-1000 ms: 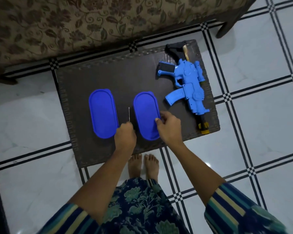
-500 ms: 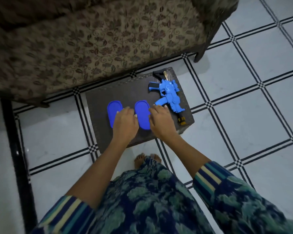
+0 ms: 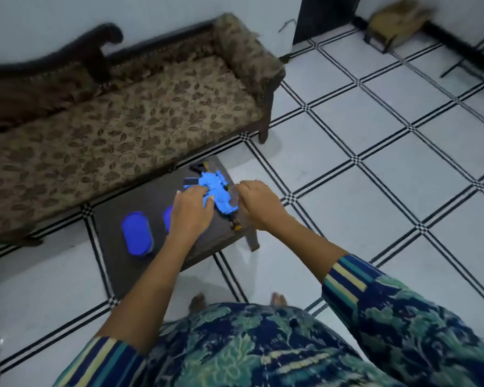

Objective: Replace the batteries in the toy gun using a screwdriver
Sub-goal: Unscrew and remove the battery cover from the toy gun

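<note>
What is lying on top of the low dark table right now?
On the low dark table lie a blue toy gun and two blue oval lids. The left hand covers most of the second lid; no screwdriver or batteries show.

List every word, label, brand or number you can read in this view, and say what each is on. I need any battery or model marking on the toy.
None can be read.
Toy gun: no marking can be made out; it is blurred and partly covered by the left hand.
Blue oval containers: plain lids, no text.
Low table, sofa, floor tiles: patterns only, no writing.
Right hand: whether it holds anything is unclear.
</note>
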A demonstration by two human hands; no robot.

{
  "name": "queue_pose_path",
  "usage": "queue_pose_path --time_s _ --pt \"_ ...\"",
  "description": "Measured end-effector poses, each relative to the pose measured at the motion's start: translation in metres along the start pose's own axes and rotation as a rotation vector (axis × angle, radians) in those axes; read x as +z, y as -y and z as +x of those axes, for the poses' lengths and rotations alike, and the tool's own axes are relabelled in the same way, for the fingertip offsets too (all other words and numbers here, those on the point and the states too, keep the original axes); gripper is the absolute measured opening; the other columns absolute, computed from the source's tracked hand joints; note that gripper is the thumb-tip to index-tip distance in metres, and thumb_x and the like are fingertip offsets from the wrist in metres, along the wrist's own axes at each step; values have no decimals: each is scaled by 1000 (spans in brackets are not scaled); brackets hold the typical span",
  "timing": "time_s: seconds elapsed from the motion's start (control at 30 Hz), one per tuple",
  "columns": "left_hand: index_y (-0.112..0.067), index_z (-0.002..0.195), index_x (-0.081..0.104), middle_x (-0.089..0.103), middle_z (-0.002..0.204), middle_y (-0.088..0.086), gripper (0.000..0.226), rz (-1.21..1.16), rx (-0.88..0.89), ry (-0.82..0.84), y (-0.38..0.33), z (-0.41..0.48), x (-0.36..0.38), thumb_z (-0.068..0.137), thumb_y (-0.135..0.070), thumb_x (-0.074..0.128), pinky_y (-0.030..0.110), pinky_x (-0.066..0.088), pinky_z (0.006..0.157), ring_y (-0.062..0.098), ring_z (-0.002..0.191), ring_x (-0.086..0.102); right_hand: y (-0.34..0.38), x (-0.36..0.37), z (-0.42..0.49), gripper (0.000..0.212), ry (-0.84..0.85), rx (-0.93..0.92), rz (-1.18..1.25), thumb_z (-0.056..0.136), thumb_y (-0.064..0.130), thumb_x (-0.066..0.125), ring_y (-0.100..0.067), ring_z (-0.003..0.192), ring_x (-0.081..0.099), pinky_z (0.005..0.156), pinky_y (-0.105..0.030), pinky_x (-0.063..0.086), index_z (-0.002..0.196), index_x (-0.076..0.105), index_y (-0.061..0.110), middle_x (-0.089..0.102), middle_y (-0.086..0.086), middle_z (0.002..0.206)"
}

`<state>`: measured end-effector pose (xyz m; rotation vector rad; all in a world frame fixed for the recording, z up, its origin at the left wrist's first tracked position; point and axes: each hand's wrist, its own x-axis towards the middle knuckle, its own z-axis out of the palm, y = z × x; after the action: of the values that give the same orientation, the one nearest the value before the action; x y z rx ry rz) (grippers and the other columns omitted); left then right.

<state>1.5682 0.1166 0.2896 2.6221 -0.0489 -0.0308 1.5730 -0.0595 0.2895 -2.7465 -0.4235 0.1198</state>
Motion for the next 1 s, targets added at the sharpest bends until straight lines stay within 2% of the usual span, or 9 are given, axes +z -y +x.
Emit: queue_pose_path --time_s 0.1,0.17,0.27,0.4,0.5,0.67,0.8,0.9,1.0 --pt "0 110 63 66 112 17 26 39 -17 -84 -45 10 19 95 -19 53 47 28 106 37 105 58 -48 -23 1 20 -6 -102 -96 81 11 55 -41 76 60 74 -45 50 94 64 -2 64 -19 83" --pt "1 105 63 65 107 18 24 50 -38 -78 -72 18 29 96 -18 51 46 30 101 38 100 59 -77 -42 7 16 6 -161 -121 79 7 65 -40 78 61 77 -44 47 93 64 -1 65 -18 83" --pt "3 107 62 64 109 21 28 23 -104 -53 -91 30 34 96 -20 52 47 37 97 40 102 58 -101 -57 17 21 5 -206 -108 90 13 55 -40 90 61 88 -46 44 102 65 -2 68 -20 97" --pt "2 110 61 62 112 20 30 -45 -207 -83 -102 71 44 97 -24 51 46 47 86 37 103 57 -138 -69 59 23 32 -283 -81 93 13 53 -42 93 60 87 -46 45 103 65 -3 68 -22 99" --pt "0 111 61 62 112 19 31 -44 -309 -120 -109 118 56 96 -25 52 44 46 88 38 105 57 -167 -72 112 26 108 -365 -96 96 16 52 -41 103 58 99 -46 40 113 62 -1 66 -21 110" --pt "-1 111 63 64 110 17 30 -48 -465 -234 -123 189 68 95 -24 53 46 43 97 36 103 58 -194 -90 208 33 162 -522 -123 100 20 48 -40 115 53 117 -48 23 123 58 -1 62 -21 122" --pt "-5 102 63 64 101 12 25 -74 -579 -305 -133 236 57 96 -26 49 46 44 93 32 96 58 -192 -112 284 28 127 -692 -129 97 17 51 -37 108 59 114 -47 29 117 63 1 66 -18 114" --pt "-2 104 62 64 102 15 26 -82 -671 -394 -131 264 44 96 -24 51 45 45 91 33 97 58 -180 -124 332 31 183 -796 -132 97 16 49 -37 111 56 107 -45 35 123 59 3 63 -18 120" --pt "0 112 61 64 111 16 30 -65 -774 -452 -115 294 42 96 -24 52 44 38 99 33 104 57 -174 -124 384 29 220 -931 -98 99 17 48 -37 107 55 97 -45 42 121 59 3 62 -18 118"
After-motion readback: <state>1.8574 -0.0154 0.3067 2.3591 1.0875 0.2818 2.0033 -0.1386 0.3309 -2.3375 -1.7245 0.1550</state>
